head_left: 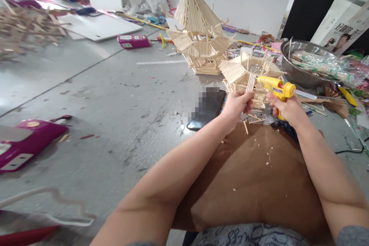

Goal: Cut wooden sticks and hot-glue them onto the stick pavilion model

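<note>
My right hand (286, 109) is wrapped round the handle of a yellow hot glue gun (272, 83), a clear glue stick (305, 94) jutting from its back. Its nozzle points left, close to a few short wooden sticks (250, 83) pinched upright in my left hand (240, 103). Just behind them stands a low, many-sided model (233, 71) built of thin wooden sticks, open at the top. Whether the nozzle touches the sticks I cannot tell. Farther back is a taller stick pagoda (198, 48) with a pointed roof.
A dark phone (207, 111) lies left of my left hand. At right a metal bowl (288, 63) holds wrapped sticks. Brown board (259, 177) covers my lap. Purple power strips (134, 41) and a blurred stick pile (29, 30) lie at left.
</note>
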`<action>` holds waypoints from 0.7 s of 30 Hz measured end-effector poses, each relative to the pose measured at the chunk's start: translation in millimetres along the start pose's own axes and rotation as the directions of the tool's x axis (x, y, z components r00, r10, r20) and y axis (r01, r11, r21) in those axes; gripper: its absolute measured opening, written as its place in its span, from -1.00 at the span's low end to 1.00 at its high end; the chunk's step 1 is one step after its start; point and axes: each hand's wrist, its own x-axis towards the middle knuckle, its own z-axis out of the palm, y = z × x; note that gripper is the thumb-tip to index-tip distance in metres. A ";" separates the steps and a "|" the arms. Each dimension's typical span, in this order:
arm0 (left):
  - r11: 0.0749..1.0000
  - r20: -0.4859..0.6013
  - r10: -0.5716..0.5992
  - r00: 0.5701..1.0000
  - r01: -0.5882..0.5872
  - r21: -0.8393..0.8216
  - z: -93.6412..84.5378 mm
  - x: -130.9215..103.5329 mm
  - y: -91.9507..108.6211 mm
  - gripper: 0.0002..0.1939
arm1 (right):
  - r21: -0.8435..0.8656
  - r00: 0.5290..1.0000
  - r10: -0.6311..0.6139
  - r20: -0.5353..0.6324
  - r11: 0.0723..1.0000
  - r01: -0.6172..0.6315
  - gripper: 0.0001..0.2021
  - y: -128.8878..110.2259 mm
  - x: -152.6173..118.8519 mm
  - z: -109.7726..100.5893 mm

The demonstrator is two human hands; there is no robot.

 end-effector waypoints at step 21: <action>1.000 -0.010 -0.016 1.000 0.016 -0.018 2.1 -1.8 0.0 -0.77 | 0.056 1.000 0.014 -0.004 0.998 -0.013 -0.63 1.5 0.7 2.5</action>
